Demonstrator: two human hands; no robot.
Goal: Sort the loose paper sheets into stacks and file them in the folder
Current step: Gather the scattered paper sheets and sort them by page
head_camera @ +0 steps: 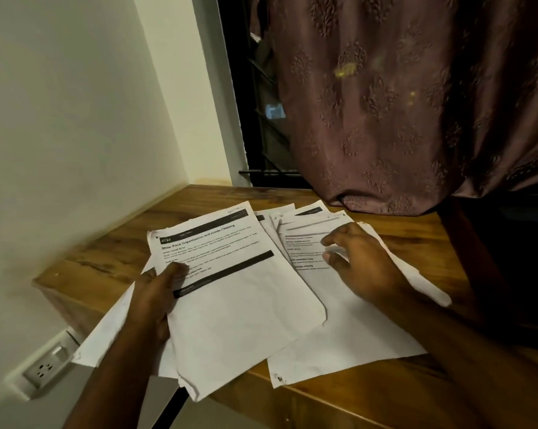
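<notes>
Near left, your left hand (154,301) pinches a thin printed stack (230,292) at its edge; floppy, light, slippery; right hand (359,261) open, fingertips touching fanned sheets (348,329) on tabletop (400,397); support underneath.

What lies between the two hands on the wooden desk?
In the head view, only printed white paper sheets span the gap between the left hand and the right hand; no folder shows.

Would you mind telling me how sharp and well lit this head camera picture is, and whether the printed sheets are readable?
Head view: dim, warm light; wide-angle bending at the white wall; the top printed white sheet, held by the left hand, shows a legible bold heading but blurred small text; the right hand looks slightly soft.
</notes>
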